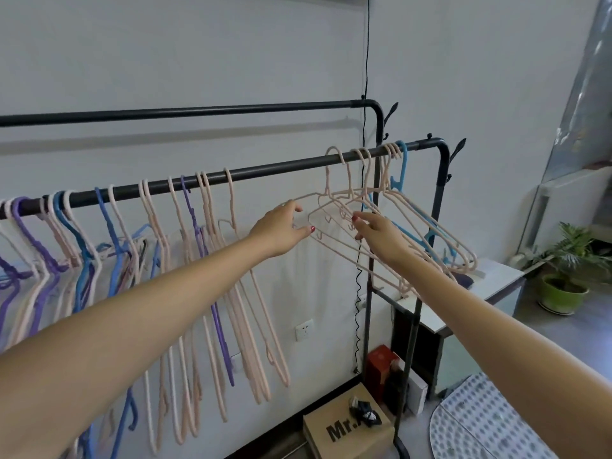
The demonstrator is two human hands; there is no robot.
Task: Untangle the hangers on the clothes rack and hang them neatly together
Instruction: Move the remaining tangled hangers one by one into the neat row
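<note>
The clothes rack [265, 170] is a black metal frame with two horizontal rails; the near rail carries every hanger, and both rails are cut off at the left edge of the view. The left hangers [155, 246], in pink, purple and blue, hang from the left and middle of the near rail; several cross each other, and their lower ends are partly hidden behind the left forearm. The right hangers [390, 220], mostly pink with one blue, hang bunched near the right end of the same rail, tilted and overlapping, so individual frames are hard to separate.

The left hand [281, 228] reaches to the left tip of the bunch, fingers and thumb spread narrowly around a pink shoulder; firm grip cannot be confirmed. The right hand [377, 233] pinches a pink hanger bar in the bunch between thumb and fingertips.

A cardboard box [347, 429] sits on the floor below, its printed lettering partly covered. A potted plant [568, 276] stands at the right.
</note>
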